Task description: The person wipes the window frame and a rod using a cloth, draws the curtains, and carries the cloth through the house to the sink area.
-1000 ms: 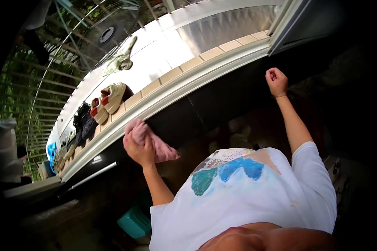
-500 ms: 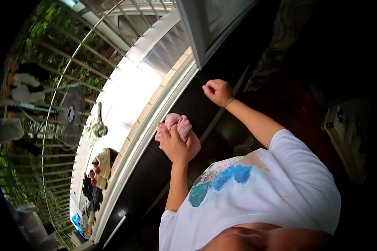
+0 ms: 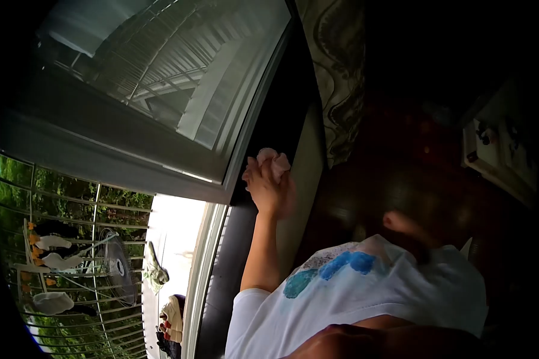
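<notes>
A crumpled pink cloth (image 3: 283, 164) is bunched in my left hand (image 3: 265, 186), whose fingers are wrapped over it. That hand presses the cloth against the dark sill (image 3: 239, 224), close to the corner of the window frame (image 3: 229, 194). Off to the right, my right hand (image 3: 395, 220) hovers over the dark floor in front of my shirt. It looks rounded into a loose fist, with nothing visible in it, and is a little blurred.
The grey-framed window pane (image 3: 221, 90) stands at the upper left. Outside are a barred railing (image 3: 102, 203), hanging socks (image 3: 57, 242), a round fan-like grille (image 3: 120, 266) and a green-white cloth (image 3: 156, 272). A patterned curtain (image 3: 341, 78) hangs beyond the sill; a pale cabinet (image 3: 491, 152) stands right.
The view has turned, bringing more of the window pane and curtain in. My left hand has moved along the sill with the cloth. My right hand has drawn back from the sill toward my body.
</notes>
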